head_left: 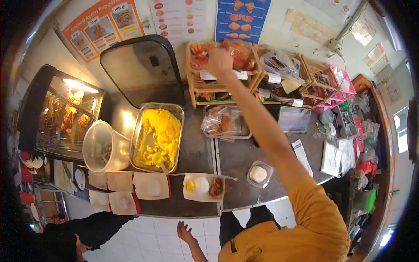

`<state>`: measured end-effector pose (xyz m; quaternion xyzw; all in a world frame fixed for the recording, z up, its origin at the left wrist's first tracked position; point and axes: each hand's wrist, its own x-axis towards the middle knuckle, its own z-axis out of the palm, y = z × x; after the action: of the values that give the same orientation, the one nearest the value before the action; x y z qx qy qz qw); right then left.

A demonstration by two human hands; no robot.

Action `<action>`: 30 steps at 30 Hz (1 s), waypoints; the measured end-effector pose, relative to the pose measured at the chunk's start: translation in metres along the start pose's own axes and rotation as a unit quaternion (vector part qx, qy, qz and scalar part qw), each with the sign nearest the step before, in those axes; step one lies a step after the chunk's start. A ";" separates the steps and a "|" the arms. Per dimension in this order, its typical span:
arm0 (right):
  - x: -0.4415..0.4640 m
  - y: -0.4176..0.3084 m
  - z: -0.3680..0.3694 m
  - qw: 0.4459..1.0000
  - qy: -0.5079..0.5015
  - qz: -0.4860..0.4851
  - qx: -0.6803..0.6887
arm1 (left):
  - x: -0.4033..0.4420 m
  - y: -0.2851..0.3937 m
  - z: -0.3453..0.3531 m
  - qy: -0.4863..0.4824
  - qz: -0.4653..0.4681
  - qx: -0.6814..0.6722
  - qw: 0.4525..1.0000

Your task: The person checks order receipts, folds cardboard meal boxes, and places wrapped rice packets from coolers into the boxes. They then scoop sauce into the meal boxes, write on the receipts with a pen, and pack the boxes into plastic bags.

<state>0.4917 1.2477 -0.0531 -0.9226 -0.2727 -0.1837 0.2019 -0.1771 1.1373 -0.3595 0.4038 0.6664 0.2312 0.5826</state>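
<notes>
My right hand (221, 62) reaches across the counter into the top left compartment of a wooden rack (190, 83). Red sauce sachets (242, 53) fill that compartment, and my fingertips are among them, so their grip is hidden. Down below the counter's front edge, my left hand (187, 231) hangs with loosely curled fingers apart and nothing in it. Nearest to it on the counter is an open paper box (204, 201) holding rice (201, 185), yellow egg and a brown piece of food. Under my right forearm sits a clear container (209, 134) with small plastic packets.
A glass tray (180, 144) of scrambled egg stands left of centre, beside a plastic bucket (94, 144) and a lit display warmer (32, 109). Several paper boxes (152, 192) line the front edge. A wrapped rice portion (259, 174) and tablet (294, 119) lie right. Another person's dark sleeve (96, 229) shows lower left.
</notes>
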 end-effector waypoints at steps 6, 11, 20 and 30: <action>0.076 0.033 0.047 0.992 -0.079 -0.102 0.006 | -0.010 0.004 0.000 0.043 -0.004 0.009 0.999; 0.084 0.026 0.015 0.980 0.046 -0.193 -0.034 | -0.018 0.003 -0.005 0.030 0.003 -0.006 1.000; -0.266 -0.007 -0.143 0.728 -0.563 -0.190 0.342 | 0.001 0.071 0.070 -0.095 0.131 0.007 0.987; -0.498 0.047 -0.034 0.860 -0.464 0.050 0.208 | 0.033 0.114 0.137 -0.208 0.221 0.171 0.937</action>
<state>0.1208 0.9820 -0.2602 -0.8500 -0.3200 0.3369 0.2482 -0.0139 1.2065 -0.3197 0.6733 0.4540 0.1473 0.5647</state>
